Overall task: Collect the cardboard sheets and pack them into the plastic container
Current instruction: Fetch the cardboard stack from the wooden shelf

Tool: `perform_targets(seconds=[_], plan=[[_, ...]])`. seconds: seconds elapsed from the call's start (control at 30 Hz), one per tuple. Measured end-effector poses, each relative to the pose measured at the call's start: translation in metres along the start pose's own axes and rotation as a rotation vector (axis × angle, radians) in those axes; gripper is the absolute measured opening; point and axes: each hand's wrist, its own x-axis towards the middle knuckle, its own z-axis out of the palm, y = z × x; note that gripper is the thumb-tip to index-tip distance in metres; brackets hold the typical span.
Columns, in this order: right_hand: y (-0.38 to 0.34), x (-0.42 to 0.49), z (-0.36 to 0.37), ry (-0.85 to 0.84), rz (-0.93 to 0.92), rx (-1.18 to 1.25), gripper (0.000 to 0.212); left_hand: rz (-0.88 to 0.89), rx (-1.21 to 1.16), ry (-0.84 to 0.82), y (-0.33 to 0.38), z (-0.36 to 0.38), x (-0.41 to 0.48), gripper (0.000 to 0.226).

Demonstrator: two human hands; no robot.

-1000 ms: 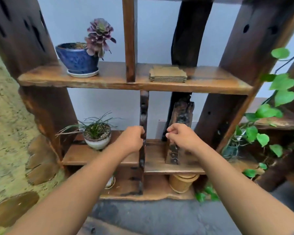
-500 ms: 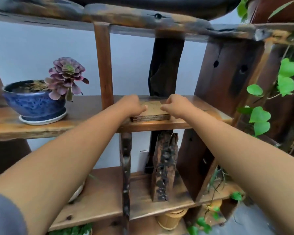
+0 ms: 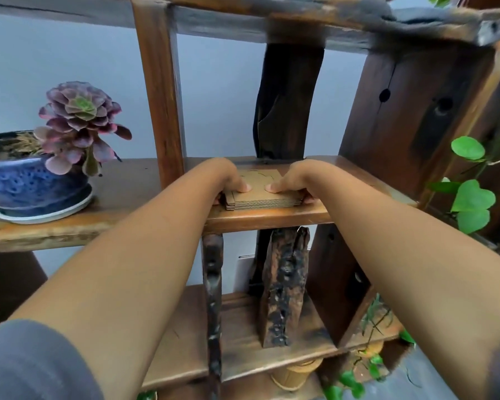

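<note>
A small stack of brown cardboard sheets [image 3: 261, 194] lies on the upper wooden shelf [image 3: 266, 219], near its front edge. My left hand [image 3: 224, 179] clasps the stack's left side, thumb on top and fingers under the edge. On the stack's right side my right hand [image 3: 293, 180] grips the same way. The two thumbs nearly meet over the top sheet. No plastic container is in view.
A blue pot with a purple succulent [image 3: 41, 174] stands on the same shelf to the left. A wooden post [image 3: 159, 96] rises just left of my left hand. Green vine leaves [image 3: 471, 197] hang at the right. A bark piece [image 3: 283, 287] stands on the lower shelf.
My hands rose from the lower shelf to the upper one and closed on the two sides of the cardboard stack. The view moved up and closer to the shelf.
</note>
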Motion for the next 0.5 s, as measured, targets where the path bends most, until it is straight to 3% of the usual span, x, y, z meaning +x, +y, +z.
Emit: perform_targets(seconds=[0.27, 0.5], plan=[[0.017, -0.024, 0.016, 0.147, -0.054, 0.213, 0.085, 0.122, -0.351, 0.204, -0.012, 0.024, -0.018, 0.073], [0.070, -0.074, 0.051, 0.394, -0.116, 0.506, 0.078, 0.287, -0.393, 0.331, -0.015, 0.061, -0.071, 0.065]])
